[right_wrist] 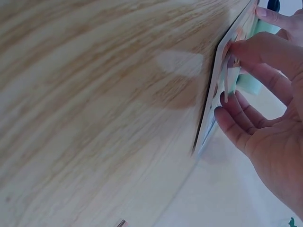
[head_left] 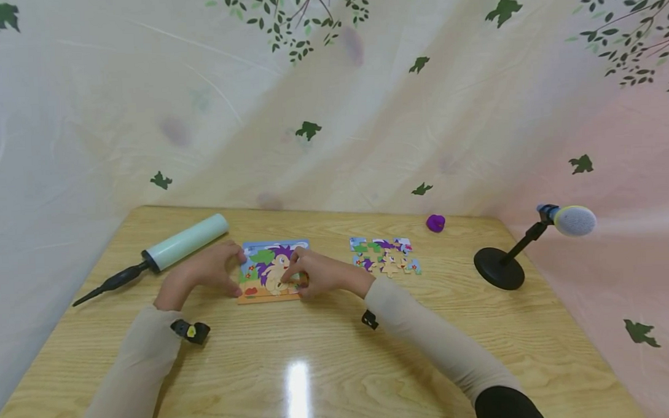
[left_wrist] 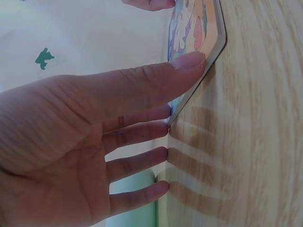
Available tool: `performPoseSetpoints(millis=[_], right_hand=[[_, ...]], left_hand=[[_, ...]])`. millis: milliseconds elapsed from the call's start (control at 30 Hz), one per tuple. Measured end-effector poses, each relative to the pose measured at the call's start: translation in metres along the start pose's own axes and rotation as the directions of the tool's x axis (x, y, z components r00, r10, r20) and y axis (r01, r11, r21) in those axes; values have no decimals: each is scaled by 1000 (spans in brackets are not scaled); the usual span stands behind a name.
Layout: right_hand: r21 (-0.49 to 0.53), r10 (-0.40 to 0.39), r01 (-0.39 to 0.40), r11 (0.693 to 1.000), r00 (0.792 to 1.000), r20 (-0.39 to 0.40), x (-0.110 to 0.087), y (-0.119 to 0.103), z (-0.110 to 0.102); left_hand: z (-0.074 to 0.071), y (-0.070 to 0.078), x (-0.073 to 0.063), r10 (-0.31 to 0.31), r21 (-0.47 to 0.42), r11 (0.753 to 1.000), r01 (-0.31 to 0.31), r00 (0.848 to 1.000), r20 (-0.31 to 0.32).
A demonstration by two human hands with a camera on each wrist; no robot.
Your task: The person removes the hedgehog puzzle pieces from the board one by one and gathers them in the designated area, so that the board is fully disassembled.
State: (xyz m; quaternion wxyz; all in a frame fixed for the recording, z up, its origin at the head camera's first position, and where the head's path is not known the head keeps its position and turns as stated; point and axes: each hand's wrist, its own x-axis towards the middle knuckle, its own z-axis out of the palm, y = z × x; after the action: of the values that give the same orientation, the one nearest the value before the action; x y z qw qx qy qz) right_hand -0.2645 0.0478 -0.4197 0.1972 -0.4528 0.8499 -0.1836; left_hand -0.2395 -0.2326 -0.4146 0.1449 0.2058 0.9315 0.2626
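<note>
Currently, right hand pinches 1 piece over puzzle tray.

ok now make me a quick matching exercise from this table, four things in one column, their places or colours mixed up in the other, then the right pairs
1. board
2. tube
3. loose pieces
4. stand

A. laid in a cluster right of the board
B. black, with a round base
C. between the left hand and the right hand
D. pale green, lying at the left of the table

Right pairs: 1-C, 2-D, 3-A, 4-B
</note>
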Motion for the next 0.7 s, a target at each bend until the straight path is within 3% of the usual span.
performPoseSetpoints(millis=[400,700], right_hand=[[-87,-7,6,996,1000,-11,-5,-5,-1],[-165,-39,28,986,997,-66,-9,-5,0]], left_hand=[[-2,0,1,3,-3,1000,-3,1000,14],[-1,-1,2,12,-1,1000,-11,1000,11]])
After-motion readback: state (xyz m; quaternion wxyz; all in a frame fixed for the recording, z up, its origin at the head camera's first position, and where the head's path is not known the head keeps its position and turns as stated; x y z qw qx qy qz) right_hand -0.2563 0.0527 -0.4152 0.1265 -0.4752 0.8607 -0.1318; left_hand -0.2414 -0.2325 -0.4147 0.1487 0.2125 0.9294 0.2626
